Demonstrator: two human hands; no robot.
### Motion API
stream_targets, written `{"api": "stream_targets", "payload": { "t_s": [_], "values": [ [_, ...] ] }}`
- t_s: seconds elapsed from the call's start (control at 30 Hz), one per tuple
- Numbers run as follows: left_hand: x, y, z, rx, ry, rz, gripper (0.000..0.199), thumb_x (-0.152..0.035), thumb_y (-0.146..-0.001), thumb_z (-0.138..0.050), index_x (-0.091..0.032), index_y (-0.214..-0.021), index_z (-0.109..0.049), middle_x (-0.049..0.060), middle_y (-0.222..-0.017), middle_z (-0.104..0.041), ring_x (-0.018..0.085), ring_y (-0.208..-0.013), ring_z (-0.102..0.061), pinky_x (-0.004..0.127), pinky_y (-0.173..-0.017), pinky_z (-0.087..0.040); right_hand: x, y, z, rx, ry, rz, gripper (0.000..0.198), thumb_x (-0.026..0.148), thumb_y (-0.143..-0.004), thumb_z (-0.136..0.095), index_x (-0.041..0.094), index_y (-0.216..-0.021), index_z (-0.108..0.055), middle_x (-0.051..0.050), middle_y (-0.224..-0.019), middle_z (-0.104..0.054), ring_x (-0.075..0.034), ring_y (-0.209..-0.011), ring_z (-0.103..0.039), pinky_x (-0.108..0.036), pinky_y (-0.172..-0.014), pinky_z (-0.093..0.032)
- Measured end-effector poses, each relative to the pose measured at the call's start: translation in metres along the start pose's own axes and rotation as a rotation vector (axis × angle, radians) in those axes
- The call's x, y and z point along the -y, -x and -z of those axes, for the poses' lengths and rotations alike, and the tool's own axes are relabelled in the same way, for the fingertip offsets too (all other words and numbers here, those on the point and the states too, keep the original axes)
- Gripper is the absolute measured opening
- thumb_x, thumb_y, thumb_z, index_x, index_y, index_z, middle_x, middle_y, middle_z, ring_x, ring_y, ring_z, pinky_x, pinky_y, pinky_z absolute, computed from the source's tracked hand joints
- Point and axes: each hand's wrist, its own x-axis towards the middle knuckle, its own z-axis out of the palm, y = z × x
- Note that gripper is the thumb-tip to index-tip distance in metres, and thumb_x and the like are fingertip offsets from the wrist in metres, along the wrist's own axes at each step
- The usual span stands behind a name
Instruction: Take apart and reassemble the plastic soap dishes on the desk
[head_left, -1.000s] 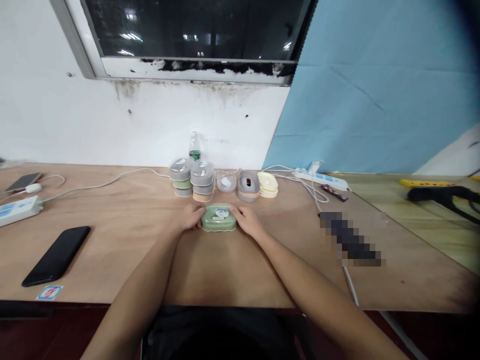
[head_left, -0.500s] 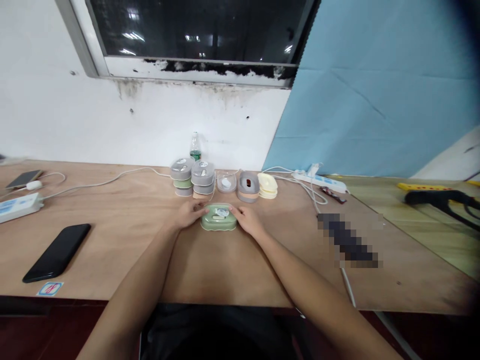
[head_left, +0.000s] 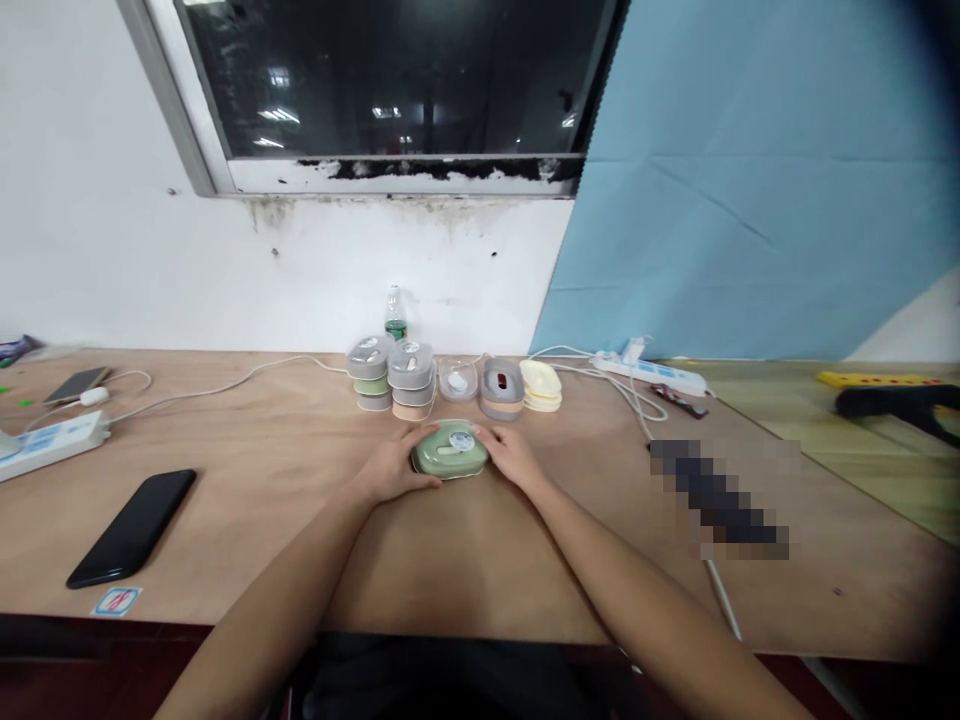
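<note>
Between my hands is a small green soap box (head_left: 450, 452) with a clear lid and a round white sticker. My left hand (head_left: 394, 465) wraps its left side, fingers at the far edge and thumb along the near edge. From the right, my right hand (head_left: 510, 452) grips the other end, fingers curled at its far corner. The box is slightly tilted; I cannot tell whether it still touches the table. Just beyond it stand two stacks of similar boxes, a left stack (head_left: 369, 372) and a right stack (head_left: 412, 380), in grey, green and peach.
Behind are a clear lid (head_left: 457, 380), a grey box (head_left: 501, 388), cream trays (head_left: 541, 385) and a bottle (head_left: 395, 315). A black phone (head_left: 133, 527) lies left. Power strips (head_left: 56, 445) and cables run at both sides. A pixelated dark thing (head_left: 720, 495) lies right.
My left thumb has moved to the near edge of the soap box, and the box has turned slightly. The whole view has shifted, with the table lower in the picture.
</note>
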Motion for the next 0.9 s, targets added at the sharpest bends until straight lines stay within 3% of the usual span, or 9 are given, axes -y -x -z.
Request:
{"api": "stream_targets", "payload": {
  "t_s": [0.1, 0.2, 0.27, 0.33, 0.4, 0.47, 0.57, 0.67, 0.9],
  "values": [
    [-0.002, 0.002, 0.005, -0.050, -0.038, -0.042, 0.087, -0.044, -0.064, -0.081, -0.027, -0.140, -0.042, 0.010, -0.140, -0.044, 0.028, -0.124, -0.048, 0.038, -0.105, -0.040, -0.002, -0.001, 0.002, 0.005, -0.155, -0.029, 0.059, 0.070, -0.084, -0.037, 0.020, -0.056, -0.045, 0.001, -0.049, -0.051, -0.014, -0.051, -0.049, -0.024, -0.049, -0.031],
    [-0.007, 0.004, 0.019, -0.182, -0.073, -0.104, 0.084, -0.045, -0.064, -0.081, -0.026, -0.137, -0.045, 0.010, -0.137, -0.046, 0.029, -0.125, -0.047, 0.041, -0.106, -0.040, -0.007, -0.004, 0.002, -0.015, -0.300, -0.165, 0.063, 0.074, -0.084, -0.030, 0.019, -0.059, -0.050, 0.000, -0.045, -0.052, -0.014, -0.043, -0.048, -0.024, -0.045, -0.032],
    [-0.010, 0.002, 0.036, -0.346, -0.090, -0.171, 0.081, -0.047, -0.065, -0.079, -0.027, -0.136, -0.045, 0.010, -0.134, -0.047, 0.029, -0.125, -0.047, 0.043, -0.105, -0.041, -0.010, -0.007, 0.001, -0.027, -0.338, -0.246, 0.064, 0.076, -0.082, -0.031, 0.019, -0.063, -0.053, 0.001, -0.044, -0.051, -0.013, -0.038, -0.045, -0.024, -0.042, -0.031],
    [-0.010, -0.006, 0.058, -0.606, -0.129, -0.199, 0.079, -0.047, -0.066, -0.079, -0.026, -0.134, -0.046, 0.010, -0.132, -0.049, 0.029, -0.123, -0.048, 0.043, -0.101, -0.043, -0.013, -0.009, -0.001, -0.022, -0.329, -0.249, 0.063, 0.076, -0.081, -0.033, 0.019, -0.065, -0.055, 0.001, -0.044, -0.051, -0.012, -0.037, -0.045, -0.024, -0.042, -0.031],
    [-0.007, -0.019, 0.080, -0.852, -0.140, -0.112, 0.084, -0.049, -0.066, -0.078, -0.025, -0.138, -0.040, 0.012, -0.133, -0.047, 0.028, -0.120, -0.049, 0.039, -0.093, -0.048, -0.014, -0.011, -0.003, -0.007, -0.300, -0.193, 0.061, 0.074, -0.082, -0.035, 0.018, -0.066, -0.056, 0.002, -0.045, -0.051, -0.012, -0.039, -0.046, -0.023, -0.043, -0.032],
    [0.000, -0.035, 0.099, -0.969, -0.156, 0.034, 0.087, -0.051, -0.067, -0.076, -0.022, -0.140, -0.037, 0.014, -0.134, -0.045, 0.028, -0.118, -0.051, 0.037, -0.091, -0.049, -0.014, -0.011, -0.005, 0.007, -0.280, -0.145, 0.060, 0.072, -0.084, -0.035, 0.018, -0.067, -0.056, 0.002, -0.046, -0.052, -0.012, -0.040, -0.046, -0.023, -0.044, -0.032],
    [0.008, -0.057, 0.115, -0.964, -0.241, 0.250, 0.084, -0.056, -0.068, -0.073, -0.020, -0.137, -0.041, 0.014, -0.132, -0.048, 0.029, -0.119, -0.051, 0.040, -0.097, -0.045, -0.015, -0.012, -0.007, 0.008, -0.283, -0.121, 0.059, 0.070, -0.085, -0.034, 0.018, -0.067, -0.056, 0.001, -0.045, -0.052, -0.013, -0.041, -0.047, -0.023, -0.045, -0.032],
    [0.010, -0.072, 0.116, -0.907, -0.317, 0.418, 0.083, -0.061, -0.068, -0.070, -0.024, -0.136, -0.042, 0.013, -0.133, -0.047, 0.032, -0.118, -0.052, 0.043, -0.096, -0.045, -0.015, -0.012, -0.007, 0.008, -0.297, -0.099, 0.058, 0.068, -0.086, -0.033, 0.018, -0.067, -0.056, 0.001, -0.046, -0.052, -0.013, -0.042, -0.048, -0.023, -0.046, -0.032],
    [0.007, -0.089, 0.098, -0.856, -0.415, 0.570, 0.100, -0.068, -0.065, -0.066, -0.018, -0.143, -0.028, 0.021, -0.133, -0.047, 0.037, -0.122, -0.048, 0.050, -0.098, -0.040, -0.016, -0.011, -0.006, 0.025, -0.274, -0.061, 0.055, 0.066, -0.087, -0.036, 0.018, -0.070, -0.057, 0.002, -0.047, -0.053, -0.014, -0.044, -0.049, -0.023, -0.047, -0.032]
  ]
}}
